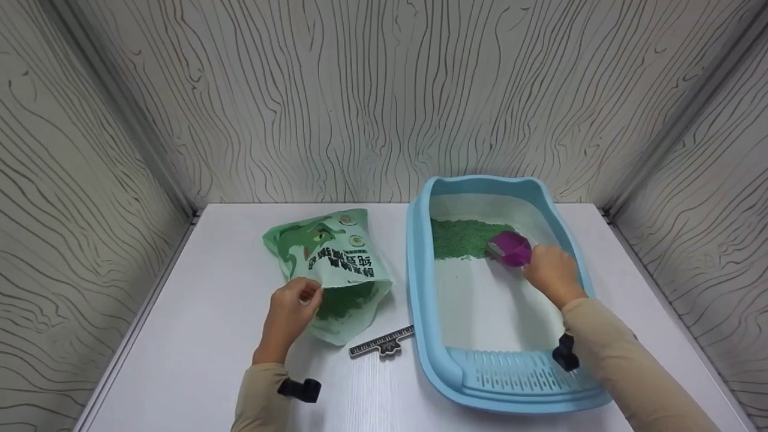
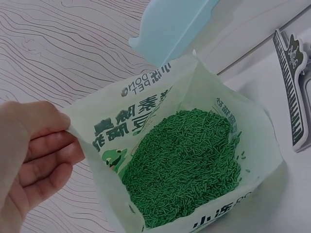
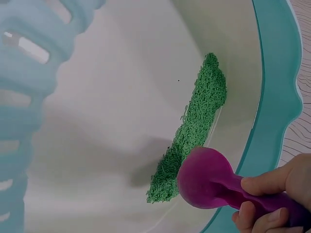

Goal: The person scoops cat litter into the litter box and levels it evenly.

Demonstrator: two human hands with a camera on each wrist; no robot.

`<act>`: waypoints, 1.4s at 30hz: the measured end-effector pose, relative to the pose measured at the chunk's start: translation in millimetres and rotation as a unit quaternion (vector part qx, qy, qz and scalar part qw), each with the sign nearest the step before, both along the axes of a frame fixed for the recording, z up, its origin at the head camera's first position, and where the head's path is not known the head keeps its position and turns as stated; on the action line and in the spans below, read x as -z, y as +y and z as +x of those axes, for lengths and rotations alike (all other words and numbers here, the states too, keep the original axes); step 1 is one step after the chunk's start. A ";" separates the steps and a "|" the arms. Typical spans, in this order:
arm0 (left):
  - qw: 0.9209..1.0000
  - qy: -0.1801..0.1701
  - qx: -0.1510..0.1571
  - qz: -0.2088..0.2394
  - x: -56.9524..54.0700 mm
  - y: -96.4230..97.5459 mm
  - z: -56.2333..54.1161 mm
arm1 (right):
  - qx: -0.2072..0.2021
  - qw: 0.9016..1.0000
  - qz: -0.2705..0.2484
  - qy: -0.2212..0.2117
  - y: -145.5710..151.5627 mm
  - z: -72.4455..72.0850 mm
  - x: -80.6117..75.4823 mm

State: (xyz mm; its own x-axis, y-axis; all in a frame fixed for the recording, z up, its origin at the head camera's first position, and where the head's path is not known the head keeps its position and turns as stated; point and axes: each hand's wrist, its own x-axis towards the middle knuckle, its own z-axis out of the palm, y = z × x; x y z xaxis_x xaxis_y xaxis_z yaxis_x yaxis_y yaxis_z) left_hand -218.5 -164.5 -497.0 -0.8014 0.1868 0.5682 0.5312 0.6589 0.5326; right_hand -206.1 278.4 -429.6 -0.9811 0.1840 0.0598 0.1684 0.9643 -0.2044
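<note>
My left hand (image 1: pixel 293 309) pinches the upper edge of the mouth of a pale green bag (image 1: pixel 360 264), thumb against fingers. The bag lies on the table with its mouth spread apart, and green pellet litter (image 2: pixel 182 165) shows inside. My right hand (image 1: pixel 552 273) grips the handle of a purple scoop (image 1: pixel 513 248) over the blue litter box (image 1: pixel 423 300). In the right wrist view the scoop (image 3: pixel 206 177) has its rounded underside toward the camera, overlapping one end of a strip of green pellets (image 3: pixel 194 121) on the white floor of the box.
A small black-and-white comb-shaped piece (image 1: pixel 384 343) lies between the bag and the litter box. The box has a slotted blue step (image 1: pixel 510 372) at its near end. Wood-grain panels (image 1: pixel 360 102) stand behind and on both sides of the white table (image 1: pixel 210 312).
</note>
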 end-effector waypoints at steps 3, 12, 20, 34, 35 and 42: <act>1.000 -0.002 0.001 0.000 0.0 0.3 0.2 | -0.003 1.000 0.009 0.002 -2.6 -4.9 -0.7; 1.000 -0.005 0.000 0.005 0.5 1.8 0.2 | -0.027 0.999 0.036 0.024 -2.0 -8.8 -4.3; 1.000 -0.002 -0.003 0.001 -0.9 0.3 1.2 | -0.019 0.998 0.039 0.038 8.9 -3.3 -6.3; 1.000 0.009 0.002 0.000 -0.5 -0.7 0.5 | -0.003 1.000 0.011 0.006 23.1 3.8 -2.7; 1.000 0.007 0.003 0.000 -0.8 -0.6 0.6 | 0.002 1.000 0.006 0.003 23.4 4.3 -2.3; 1.000 -0.004 -0.001 -0.002 -0.2 0.4 0.3 | 0.019 1.000 -0.021 -0.014 24.3 9.6 1.2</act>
State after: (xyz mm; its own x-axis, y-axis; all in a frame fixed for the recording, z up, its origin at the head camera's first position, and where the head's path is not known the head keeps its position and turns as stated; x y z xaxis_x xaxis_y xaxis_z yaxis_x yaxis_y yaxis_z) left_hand -218.2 -164.1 -496.8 -0.8064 0.1874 0.5609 0.5256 0.6619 0.5345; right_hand -196.5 302.7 -430.8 -0.9746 0.2225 0.0237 0.2106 0.9480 -0.2385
